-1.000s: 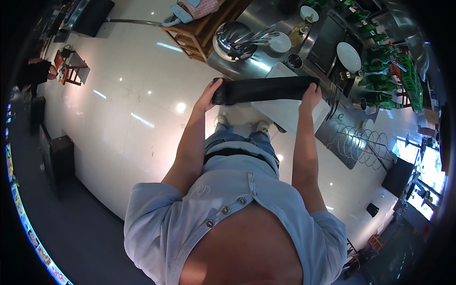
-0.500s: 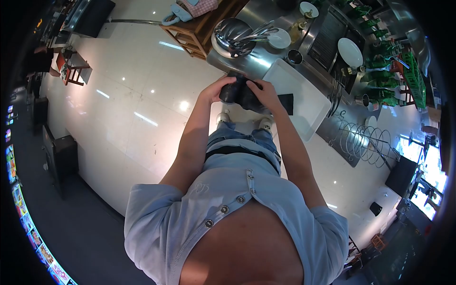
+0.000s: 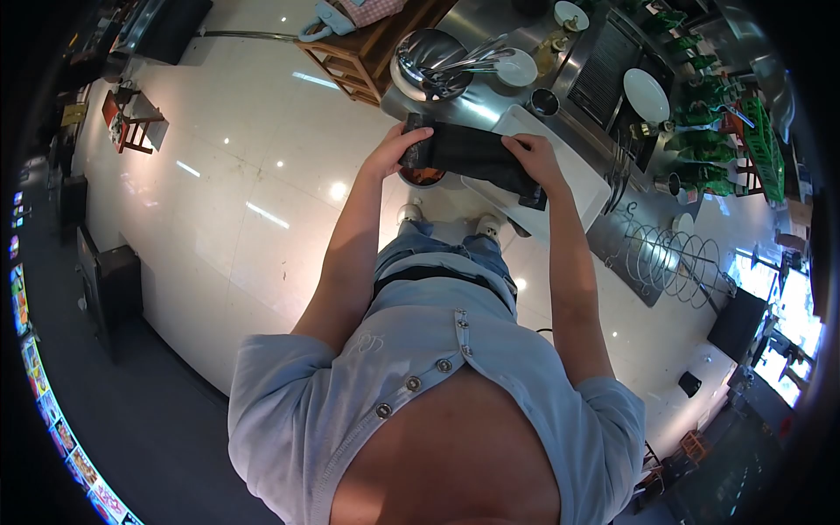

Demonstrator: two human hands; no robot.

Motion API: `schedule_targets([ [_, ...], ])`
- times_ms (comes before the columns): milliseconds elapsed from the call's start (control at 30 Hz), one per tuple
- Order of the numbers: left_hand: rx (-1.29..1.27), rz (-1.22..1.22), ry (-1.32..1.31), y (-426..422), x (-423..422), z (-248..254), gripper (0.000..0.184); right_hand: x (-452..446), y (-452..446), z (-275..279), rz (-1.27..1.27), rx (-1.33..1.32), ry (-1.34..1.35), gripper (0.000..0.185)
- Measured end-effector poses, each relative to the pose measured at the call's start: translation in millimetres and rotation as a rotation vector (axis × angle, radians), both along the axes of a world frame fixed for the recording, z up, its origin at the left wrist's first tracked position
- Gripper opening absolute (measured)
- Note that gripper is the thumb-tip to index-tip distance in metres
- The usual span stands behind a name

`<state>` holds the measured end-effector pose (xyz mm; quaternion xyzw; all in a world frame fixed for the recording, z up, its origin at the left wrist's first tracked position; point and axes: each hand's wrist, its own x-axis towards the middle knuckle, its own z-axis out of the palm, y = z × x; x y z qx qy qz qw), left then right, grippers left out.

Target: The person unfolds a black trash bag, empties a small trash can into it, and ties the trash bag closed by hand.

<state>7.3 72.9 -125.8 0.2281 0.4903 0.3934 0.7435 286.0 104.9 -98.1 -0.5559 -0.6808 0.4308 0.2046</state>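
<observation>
Stretched between my hands is what looks like a roll of black plastic bags (image 3: 477, 150). My left hand (image 3: 395, 150) grips the rolled end, thumb on top. My right hand (image 3: 535, 162) pinches the flat, unrolled part near its far end, where a darker flap hangs down. The black sheet spans in front of the white tray (image 3: 573, 214) on the counter's near side and covers part of it. Just under the roll, a round container (image 3: 423, 177) with reddish-orange contents shows partly; the rest is hidden.
A steel bowl (image 3: 407, 83) with several utensils and a white plate (image 3: 516, 68) stand on the steel counter. Beyond are a grill (image 3: 604, 66), an oval plate (image 3: 646, 96), green bottles (image 3: 700, 144) and a coiled wire rack (image 3: 669, 258). A wooden stool (image 3: 350, 66) adjoins the counter.
My hands have moved apart, the right one to the right, and the black sheet is now drawn out flat between them. The round container below has come into view.
</observation>
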Motion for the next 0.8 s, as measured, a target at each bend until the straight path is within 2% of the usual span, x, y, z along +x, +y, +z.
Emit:
schedule_targets([
  [300, 0.017, 0.023, -0.032, 5.3, -5.0, -0.1, 0.049, 10.4, 0.7, -5.6, -0.058, -0.011, -0.027, 0.031],
  [367, -0.034, -0.044, -0.173, 5.6, -14.7, -19.1, 0.045, 18.1, 2.5, -16.6, 0.189, -0.009, -0.333, 0.028],
  [400, -0.034, -0.045, -0.172, 5.3, -13.3, -17.4, 0.045, 15.4, -1.1, -17.6, 0.188, -0.009, -0.332, 0.028],
  [467, -0.050, -0.198, -0.223, 4.6, -7.0, -14.5, 0.042, 4.9, -9.7, -22.0, 0.243, 0.327, -0.424, 0.032],
  [500, -0.049, -0.200, -0.221, 4.5, -1.7, -12.6, 0.042, -3.4, -10.2, -23.1, 0.241, 0.328, -0.422, 0.032],
  [567, 0.019, -0.197, -0.237, 3.5, 11.3, -7.8, 0.038, -24.0, -10.9, -25.3, 0.168, 0.038, 0.166, 0.039],
  [600, 0.043, -0.204, -0.208, 2.7, 16.3, -1.4, 0.036, -33.5, -12.7, -25.4, 0.132, -0.016, 0.204, 0.032],
  [633, 0.043, -0.205, -0.208, 3.7, 17.7, -0.3, 0.036, -36.7, -11.9, -23.0, 0.130, -0.017, 0.205, 0.032],
  [700, 0.069, -0.214, -0.149, 4.6, 19.0, 4.0, 0.038, -39.1, -10.0, -18.2, 0.147, -0.240, 0.092, 0.026],
  [800, 0.056, -0.169, -0.075, 4.2, 18.3, 17.1, 0.035, -36.5, -14.7, -20.0, 0.039, -0.113, 0.181, 0.024],
])
